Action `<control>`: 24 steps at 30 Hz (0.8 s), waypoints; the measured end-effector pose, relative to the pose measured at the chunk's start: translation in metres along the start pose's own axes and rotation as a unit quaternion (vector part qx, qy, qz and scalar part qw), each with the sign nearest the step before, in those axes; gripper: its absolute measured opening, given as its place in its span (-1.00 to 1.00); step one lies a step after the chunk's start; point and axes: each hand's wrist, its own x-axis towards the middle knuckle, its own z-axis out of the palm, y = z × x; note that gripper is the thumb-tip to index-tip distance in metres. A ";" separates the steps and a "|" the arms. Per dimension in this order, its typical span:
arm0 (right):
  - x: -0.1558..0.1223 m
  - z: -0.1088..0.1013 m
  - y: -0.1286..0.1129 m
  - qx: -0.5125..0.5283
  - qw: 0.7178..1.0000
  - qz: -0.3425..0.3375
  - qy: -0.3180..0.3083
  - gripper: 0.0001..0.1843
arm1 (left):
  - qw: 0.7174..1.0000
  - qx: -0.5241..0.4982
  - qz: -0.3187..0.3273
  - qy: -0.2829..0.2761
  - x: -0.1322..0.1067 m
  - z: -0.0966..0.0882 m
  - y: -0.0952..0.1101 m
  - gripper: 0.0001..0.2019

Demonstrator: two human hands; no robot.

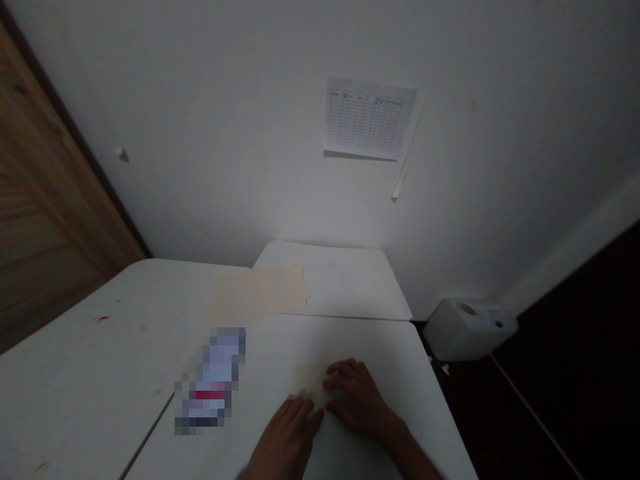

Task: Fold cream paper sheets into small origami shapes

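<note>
A small piece of thin beige paper [303, 377], faint against the white tabletop, lies between my hands. My left hand [289, 430] is at its near edge, with bent fingers close together and the thumb pointing right. From the right side my right hand [359, 401] reaches over it, fingers curved and fingertips on the paper. The hands are close together, and their fingers cover part of the piece. Dim light blurs its outline. Farther back and to the left, larger beige sheets [257, 293] lie flat, with an uneven right edge.
White tables [380, 353] stand pushed together, with seams between them. Left of my hands lies a pixelated phone-shaped object [215, 373]. A printed chart [369, 120] hangs on the wall. A white plastic jug [463, 330] sits on the dark floor at right; a wooden panel [45, 180] is at left.
</note>
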 end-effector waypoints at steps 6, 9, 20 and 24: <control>-0.001 -0.002 -0.002 -0.006 1.000 -0.003 0.004 -0.63 | 0.999 -0.038 -0.034 -0.002 0.007 -0.010 0.002 -0.45; -0.001 -0.001 -0.001 -0.013 1.000 -0.003 -0.003 -0.63 | 0.996 -0.057 -0.072 0.009 0.002 -0.016 0.001 -0.54; 0.000 -0.002 0.001 -0.011 1.000 -0.009 -0.007 -0.64 | 0.993 0.003 -0.110 0.052 -0.035 -0.017 -0.014 -0.66; 0.000 0.000 0.000 -0.009 1.000 -0.003 0.001 -0.65 | 0.990 -0.025 -0.129 0.053 -0.030 -0.017 -0.011 -0.75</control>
